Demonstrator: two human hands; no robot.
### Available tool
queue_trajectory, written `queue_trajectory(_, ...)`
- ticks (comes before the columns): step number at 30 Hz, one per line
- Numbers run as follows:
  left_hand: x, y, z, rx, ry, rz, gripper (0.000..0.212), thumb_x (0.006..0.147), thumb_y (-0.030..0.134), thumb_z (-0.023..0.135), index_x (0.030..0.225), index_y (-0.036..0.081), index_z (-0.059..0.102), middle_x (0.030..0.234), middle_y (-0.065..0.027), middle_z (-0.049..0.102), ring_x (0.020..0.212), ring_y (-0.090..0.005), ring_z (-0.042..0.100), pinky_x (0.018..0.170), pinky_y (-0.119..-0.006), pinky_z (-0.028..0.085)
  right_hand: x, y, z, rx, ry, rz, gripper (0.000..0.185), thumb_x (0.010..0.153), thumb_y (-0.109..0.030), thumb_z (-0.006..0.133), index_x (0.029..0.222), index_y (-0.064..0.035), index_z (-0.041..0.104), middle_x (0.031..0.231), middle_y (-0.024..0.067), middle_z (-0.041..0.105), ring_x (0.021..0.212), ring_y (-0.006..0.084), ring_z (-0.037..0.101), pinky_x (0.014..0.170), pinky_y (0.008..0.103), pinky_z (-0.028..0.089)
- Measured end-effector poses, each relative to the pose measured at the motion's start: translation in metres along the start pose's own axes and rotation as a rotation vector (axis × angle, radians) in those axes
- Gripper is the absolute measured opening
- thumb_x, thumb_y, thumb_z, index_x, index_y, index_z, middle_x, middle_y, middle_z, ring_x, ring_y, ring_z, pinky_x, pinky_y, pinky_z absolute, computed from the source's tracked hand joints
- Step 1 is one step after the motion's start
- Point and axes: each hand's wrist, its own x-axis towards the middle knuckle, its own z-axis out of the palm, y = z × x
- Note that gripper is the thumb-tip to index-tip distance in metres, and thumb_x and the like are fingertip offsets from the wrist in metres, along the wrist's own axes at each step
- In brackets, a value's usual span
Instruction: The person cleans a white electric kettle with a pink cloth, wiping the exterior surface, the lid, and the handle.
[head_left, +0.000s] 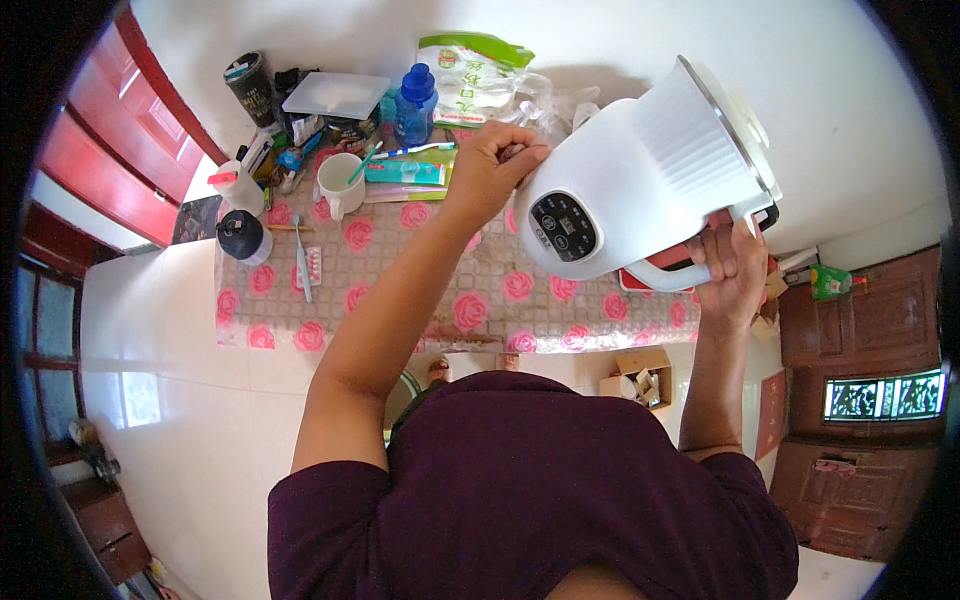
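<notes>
A white electric blender jug (645, 180), probably a soy milk maker, is held tilted over the table with its lid end up and to the right. My right hand (731, 262) grips its white handle (667, 277) near the lid. On the base, a black control panel (564, 226) with buttons and writing faces me. My left hand (499, 165) is at the base's left edge with thumb and fingers bent together; whether something is pinched between them is hidden. Behind that hand lies a crumpled clear plastic bag (547, 101).
A rose-patterned cover (469, 311) lies over the table. On its left side stand a white mug (341, 184), a blue bottle (416, 105), a black-lidded bottle (244, 236) and a toothpaste box (405, 172). A cardboard box (649, 375) sits on the floor beyond the table's front edge.
</notes>
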Motion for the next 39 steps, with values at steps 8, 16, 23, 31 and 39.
queue_trajectory(8,-0.027,0.049,0.021,0.251,-0.006,0.336,0.021,0.081,0.011,0.058,0.101,0.004,0.062,0.098,-0.0116,0.057,0.094,-0.0222,0.056,0.08,-0.03,0.045,0.001,0.006,-0.003,-0.035,0.008,0.034,0.024,0.085,-0.021,0.054,0.093,0.0018,0.053,0.05,-0.0065,0.032,0.042,0.0044,0.027,0.05,0.0233,0.034)
queue_trajectory(16,-0.017,0.073,0.045,0.206,0.073,0.605,0.03,0.078,0.004,0.056,0.108,0.003,0.056,0.101,-0.0154,0.058,0.097,-0.0257,0.058,0.082,-0.033,0.046,0.0,0.017,-0.002,0.024,0.038,0.054,0.026,0.083,-0.022,0.057,0.093,0.0022,0.054,0.047,-0.0052,0.033,0.04,0.006,0.028,0.046,0.0254,0.032)
queue_trajectory(23,-0.045,0.059,0.085,0.315,-0.115,0.968,0.017,0.076,0.007,0.056,0.093,0.003,0.059,0.101,-0.0077,0.056,0.103,-0.0226,0.053,0.084,-0.033,0.047,0.004,0.012,0.002,0.003,0.114,0.07,0.026,0.087,-0.021,0.05,0.099,0.0015,0.054,0.05,-0.0083,0.03,0.044,0.003,0.027,0.048,0.0221,0.032)
queue_trajectory(31,-0.053,0.059,0.058,0.458,-0.124,1.018,0.021,0.069,0.004,0.063,0.089,0.005,0.063,0.1,-0.0064,0.056,0.097,-0.0223,0.054,0.081,-0.032,0.046,-0.001,0.014,-0.009,0.201,0.035,0.022,0.023,0.084,-0.021,0.055,0.091,0.0007,0.052,0.049,-0.0067,0.028,0.042,0.0058,0.026,0.049,0.0255,0.033)
queue_trajectory(39,-0.01,0.079,0.033,0.287,-0.099,0.54,0.017,0.075,0.004,0.06,0.091,0.007,0.064,0.092,-0.0056,0.056,0.08,-0.0176,0.056,0.07,-0.029,0.046,-0.002,0.01,-0.019,0.167,-0.124,-0.025,0.021,0.089,-0.02,0.047,0.096,-0.002,0.055,0.048,-0.0082,0.027,0.043,0.0035,0.025,0.053,0.0232,0.034)
